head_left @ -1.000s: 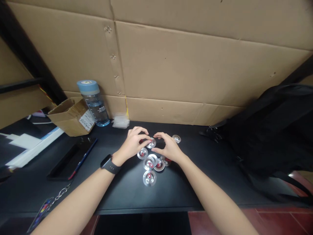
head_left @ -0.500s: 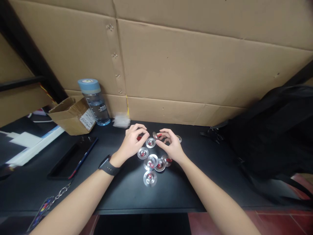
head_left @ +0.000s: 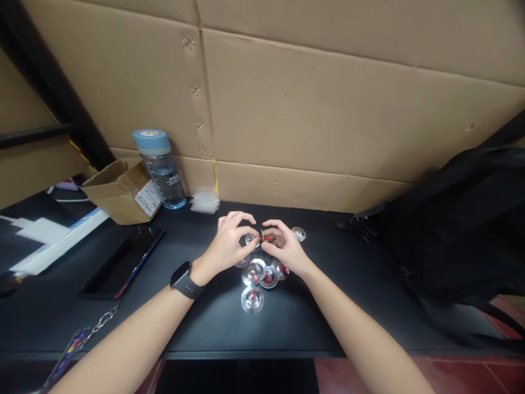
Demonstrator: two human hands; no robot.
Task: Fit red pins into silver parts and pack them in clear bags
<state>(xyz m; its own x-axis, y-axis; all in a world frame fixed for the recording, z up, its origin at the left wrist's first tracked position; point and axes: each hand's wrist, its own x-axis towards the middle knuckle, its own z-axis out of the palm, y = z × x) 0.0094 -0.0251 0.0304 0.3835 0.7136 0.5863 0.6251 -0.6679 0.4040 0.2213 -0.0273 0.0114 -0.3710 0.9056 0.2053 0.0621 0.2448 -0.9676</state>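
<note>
Small silvery finger cymbals with red straps lie on the black table. My right hand (head_left: 284,245) is curled round a finger cymbal (head_left: 263,235), held edge-on with its red strap toward the palm. My left hand (head_left: 237,236) is closed from the other side, thumb and fingertips at that disc; the exact contact is partly hidden. Behind the left fingertips, another cymbal (head_left: 249,239) shows in part. Nearer me is an overlapping cluster of cymbals (head_left: 251,275), with a single cymbal (head_left: 252,299) in front. One more cymbal (head_left: 299,234) lies right of my right hand.
At the left stand a blue-lidded water bottle (head_left: 164,175) and an open cardboard box (head_left: 117,194), with a phone (head_left: 123,262) in front. Clear plastic bags (head_left: 205,201) lie by the cardboard wall (head_left: 320,120). A black backpack (head_left: 447,235) fills the right side.
My left hand has moved right, its fingertips reaching the cymbal in my right hand. It now covers part of the cymbals beneath it. My right hand has barely shifted.
</note>
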